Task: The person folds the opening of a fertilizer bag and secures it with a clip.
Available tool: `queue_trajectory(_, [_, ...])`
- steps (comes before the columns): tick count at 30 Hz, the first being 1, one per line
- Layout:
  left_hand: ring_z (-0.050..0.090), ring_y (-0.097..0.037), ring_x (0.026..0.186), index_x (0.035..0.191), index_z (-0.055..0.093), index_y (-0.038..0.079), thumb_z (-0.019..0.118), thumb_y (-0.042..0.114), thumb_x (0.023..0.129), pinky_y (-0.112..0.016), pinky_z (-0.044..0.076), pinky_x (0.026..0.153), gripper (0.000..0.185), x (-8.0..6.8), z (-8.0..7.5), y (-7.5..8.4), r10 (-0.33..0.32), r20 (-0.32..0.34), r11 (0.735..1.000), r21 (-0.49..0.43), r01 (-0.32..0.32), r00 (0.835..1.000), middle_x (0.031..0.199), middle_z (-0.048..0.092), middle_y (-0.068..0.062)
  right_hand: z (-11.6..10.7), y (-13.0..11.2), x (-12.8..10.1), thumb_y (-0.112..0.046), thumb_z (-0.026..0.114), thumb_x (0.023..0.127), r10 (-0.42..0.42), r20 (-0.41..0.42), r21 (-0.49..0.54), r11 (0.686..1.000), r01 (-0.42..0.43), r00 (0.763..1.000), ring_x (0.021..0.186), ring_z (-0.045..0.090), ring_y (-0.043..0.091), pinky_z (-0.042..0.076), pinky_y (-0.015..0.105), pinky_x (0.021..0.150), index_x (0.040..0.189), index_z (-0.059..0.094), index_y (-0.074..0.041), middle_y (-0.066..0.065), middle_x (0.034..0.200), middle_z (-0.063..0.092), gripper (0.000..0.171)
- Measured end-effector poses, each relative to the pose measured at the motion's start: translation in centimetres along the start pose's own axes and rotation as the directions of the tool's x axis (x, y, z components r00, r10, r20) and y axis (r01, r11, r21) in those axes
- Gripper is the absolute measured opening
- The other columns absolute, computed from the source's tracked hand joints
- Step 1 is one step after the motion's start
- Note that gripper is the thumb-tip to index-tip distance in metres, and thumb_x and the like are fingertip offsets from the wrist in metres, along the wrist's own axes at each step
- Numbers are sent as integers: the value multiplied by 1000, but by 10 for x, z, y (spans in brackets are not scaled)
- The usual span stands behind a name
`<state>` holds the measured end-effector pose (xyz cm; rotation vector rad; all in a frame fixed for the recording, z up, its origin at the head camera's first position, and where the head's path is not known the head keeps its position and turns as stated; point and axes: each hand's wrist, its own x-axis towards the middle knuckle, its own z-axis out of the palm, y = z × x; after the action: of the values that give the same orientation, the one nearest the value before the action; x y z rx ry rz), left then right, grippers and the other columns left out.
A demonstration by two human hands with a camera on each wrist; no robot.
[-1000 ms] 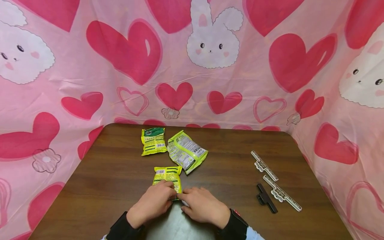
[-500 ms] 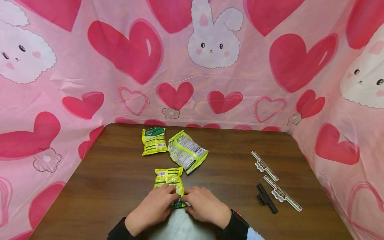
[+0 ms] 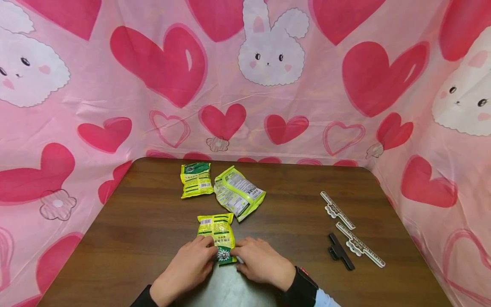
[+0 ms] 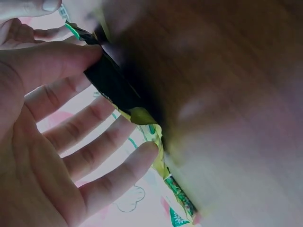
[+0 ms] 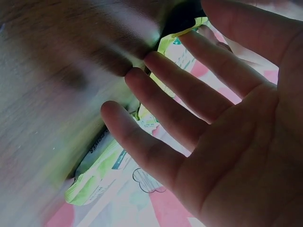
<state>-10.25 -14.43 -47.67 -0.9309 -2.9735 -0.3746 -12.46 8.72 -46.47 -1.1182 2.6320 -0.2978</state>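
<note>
A yellow and green snack packet (image 3: 218, 230) lies back side up near the table's front, its green end toward me. At its left edge my left hand (image 3: 192, 258) holds the green end, thumb on the near side and fingers over the top. In the left wrist view the left thumb (image 4: 87, 56) lies against the packet's dark edge (image 4: 116, 90), with the fingers beyond it. My right hand (image 3: 261, 260) pinches the lower right corner between thumb and index finger. Its other fingers (image 5: 165, 116) stay extended in the right wrist view.
Behind lie another yellow-green packet (image 3: 197, 181) and a larger lime-and-grey pouch (image 3: 239, 194). To the right are two white ruler-like clips (image 3: 337, 210) (image 3: 360, 245) and a black clip (image 3: 340, 252). A pink printed cloth (image 3: 284, 98) surrounds the brown table (image 3: 126, 230).
The packet's near end has come down flat, so its green band shows. My left hand has shifted left to the packet's edge; my right hand stays at the corner.
</note>
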Motion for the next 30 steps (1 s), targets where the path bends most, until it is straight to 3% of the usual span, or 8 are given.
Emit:
queue_trajectory(8, [52, -17, 83, 88, 72, 17, 82, 10, 84, -36, 48, 64, 13, 0, 2, 2, 38, -75, 999, 26, -36, 996, 89, 54, 7, -1, -1, -1, -27, 81, 96, 6, -4, -4, 1000, -6, 1000, 102, 59, 8, 52, 37, 86, 119, 76, -23, -12, 110, 64, 24])
queue_trajectory(20, [52, -16, 84, 90, 72, 16, 83, 11, 87, -36, 50, 68, 12, 2, 4, 6, 58, -48, 998, -14, -58, 997, 92, 54, 6, 2, 1, -2, -27, 84, 93, 12, -42, -15, 1000, -12, 999, 98, 58, 7, 51, 35, 80, 99, 78, -22, -13, 101, 61, 10])
queue_trajectory(27, [51, -14, 82, 91, 75, 19, 83, 16, 90, -34, 47, 63, 8, 6, 5, 11, 89, -43, 996, -10, -90, 995, 90, 55, 8, 0, 1, -4, -28, 85, 92, 16, -60, -41, 999, -18, 998, 111, 56, 12, 52, 38, 88, 103, 76, -19, -5, 120, 60, 17])
queue_trajectory(30, [52, -15, 82, 91, 75, 21, 82, 16, 90, -34, 46, 61, 9, 6, 5, 13, 94, -43, 995, -6, -95, 995, 89, 56, 9, -1, 1, -4, -25, 86, 91, 11, -67, -46, 999, -14, 998, 106, 55, 11, 52, 36, 85, 105, 75, -20, -7, 113, 59, 18])
